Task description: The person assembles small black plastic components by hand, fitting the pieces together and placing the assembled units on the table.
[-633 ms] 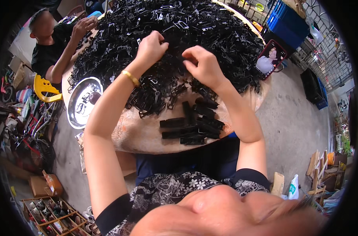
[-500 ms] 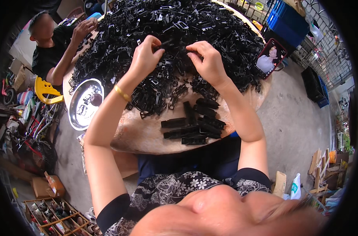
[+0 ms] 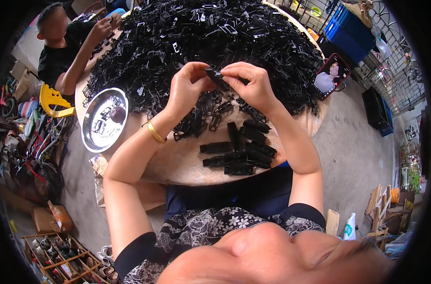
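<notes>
Between my two hands is a small black plastic part (image 3: 217, 78), held over the near side of a big heap of black plastic parts (image 3: 225, 35). My left hand (image 3: 188, 87) grips its left side with thumb and fingers, and a gold bangle (image 3: 156, 132) circles that wrist. My right hand (image 3: 251, 85) pinches its right end with thumb and forefinger. Fingers cover much of the part. Nearer to me on the round table (image 3: 177, 168), several longer black pieces (image 3: 237, 151) lie in a loose pile.
A shiny metal tray (image 3: 86, 135) with small parts and a dark round thing sits at the table's left. A phone (image 3: 331, 75) leans at the right edge. A co-worker (image 3: 59, 47) sits at the far left, by a yellow chair (image 3: 52, 102). Blue crates (image 3: 348, 31) stand far right.
My hands have come together and slightly nearer to me, from apart over the heap to both on one black part. The co-worker's hands have moved together.
</notes>
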`<state>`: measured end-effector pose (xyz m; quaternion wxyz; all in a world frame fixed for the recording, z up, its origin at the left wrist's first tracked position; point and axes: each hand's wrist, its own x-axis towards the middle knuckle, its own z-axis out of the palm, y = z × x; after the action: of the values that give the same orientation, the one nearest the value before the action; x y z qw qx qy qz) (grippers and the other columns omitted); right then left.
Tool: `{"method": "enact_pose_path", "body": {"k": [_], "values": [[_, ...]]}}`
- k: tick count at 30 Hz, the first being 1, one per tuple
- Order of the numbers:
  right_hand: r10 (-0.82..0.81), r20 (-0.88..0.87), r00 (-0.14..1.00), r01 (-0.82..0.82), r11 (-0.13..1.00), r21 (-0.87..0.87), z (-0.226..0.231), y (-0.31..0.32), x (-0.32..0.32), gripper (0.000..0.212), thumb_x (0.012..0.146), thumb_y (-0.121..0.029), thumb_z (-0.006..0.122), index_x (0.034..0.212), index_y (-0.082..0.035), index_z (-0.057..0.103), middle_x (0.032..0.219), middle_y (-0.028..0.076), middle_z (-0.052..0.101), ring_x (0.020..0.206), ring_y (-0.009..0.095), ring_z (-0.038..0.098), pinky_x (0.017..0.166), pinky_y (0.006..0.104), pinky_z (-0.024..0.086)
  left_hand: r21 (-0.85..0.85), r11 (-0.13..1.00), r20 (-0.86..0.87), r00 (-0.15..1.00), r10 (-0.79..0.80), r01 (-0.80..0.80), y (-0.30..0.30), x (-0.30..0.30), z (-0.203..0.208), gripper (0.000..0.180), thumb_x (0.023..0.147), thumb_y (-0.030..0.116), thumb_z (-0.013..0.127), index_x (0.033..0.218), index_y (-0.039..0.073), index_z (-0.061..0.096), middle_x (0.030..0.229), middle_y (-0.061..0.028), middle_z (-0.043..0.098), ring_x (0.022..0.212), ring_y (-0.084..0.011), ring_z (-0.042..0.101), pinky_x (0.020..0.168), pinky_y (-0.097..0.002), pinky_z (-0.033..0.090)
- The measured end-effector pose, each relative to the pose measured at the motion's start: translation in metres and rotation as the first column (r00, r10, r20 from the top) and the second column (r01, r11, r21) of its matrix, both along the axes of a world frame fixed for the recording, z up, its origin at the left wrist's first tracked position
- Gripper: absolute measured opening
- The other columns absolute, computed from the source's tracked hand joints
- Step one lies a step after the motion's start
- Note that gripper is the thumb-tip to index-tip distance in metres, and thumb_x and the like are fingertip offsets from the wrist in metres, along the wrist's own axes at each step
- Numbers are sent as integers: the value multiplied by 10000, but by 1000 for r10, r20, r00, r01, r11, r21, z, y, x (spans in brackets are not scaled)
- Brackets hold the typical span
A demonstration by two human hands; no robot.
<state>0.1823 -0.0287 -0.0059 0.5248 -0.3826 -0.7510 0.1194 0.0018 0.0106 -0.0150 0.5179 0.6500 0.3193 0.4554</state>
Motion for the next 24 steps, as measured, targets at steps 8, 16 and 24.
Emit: {"method": "enact_pose_path", "body": {"k": [8,16,24], "values": [[-113,53,992,104,984,142,-4,-4,-9,121,738,-12,667,859,-10,663,873,118,647,768,248,631,675,306,513,-190,970,119,984,-133,154,-4,-3,-1,287,891,37,507,1165,-48,492,1004,-124,612,898,-187,628,821,-303,528],[-207,323,923,82,928,362,-3,-9,-10,223,686,-11,660,908,-23,649,939,97,633,858,265,603,759,368,481,-344,883,311,926,-214,319,-3,-7,3,292,946,112,439,1183,-50,495,1095,-133,583,989,-196,599,904,-324,492],[-178,364,914,2,901,433,-18,3,-29,213,713,-44,632,924,-28,655,1033,111,634,965,244,598,834,384,459,-441,835,371,914,-164,329,2,-27,-8,302,922,139,511,1187,-5,506,1041,-102,602,948,-180,606,841,-315,520]]}}
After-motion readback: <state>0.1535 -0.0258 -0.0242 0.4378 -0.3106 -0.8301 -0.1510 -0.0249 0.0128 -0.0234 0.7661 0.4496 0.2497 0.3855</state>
